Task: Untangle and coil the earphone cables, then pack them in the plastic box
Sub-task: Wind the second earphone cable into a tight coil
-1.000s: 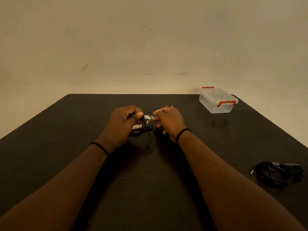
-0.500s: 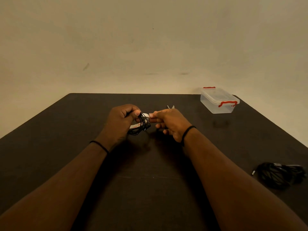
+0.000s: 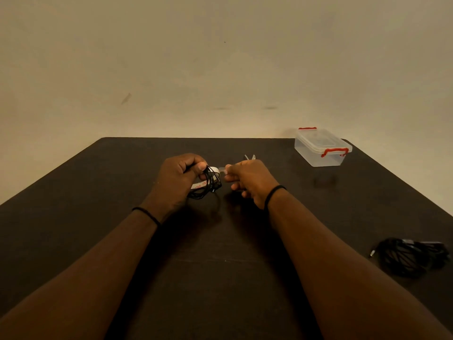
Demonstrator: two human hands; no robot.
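My left hand (image 3: 180, 179) grips a small coil of black earphone cable (image 3: 207, 186) above the middle of the dark table (image 3: 73, 217). A white strip with red print (image 3: 201, 184) wraps around the coil. My right hand (image 3: 247, 179) pinches the strip's free end (image 3: 221, 170) just right of the coil. A clear plastic box (image 3: 321, 148) with red clips stands shut at the far right corner. A second bundle of black cable (image 3: 411, 258) lies at the near right edge.
Two small pale strips (image 3: 250, 157) lie on the table just beyond my right hand. A plain wall rises behind the table's far edge.
My right hand drew a little to the right, away from the coil, pulling the strip end with it. My left hand stays on the coil.
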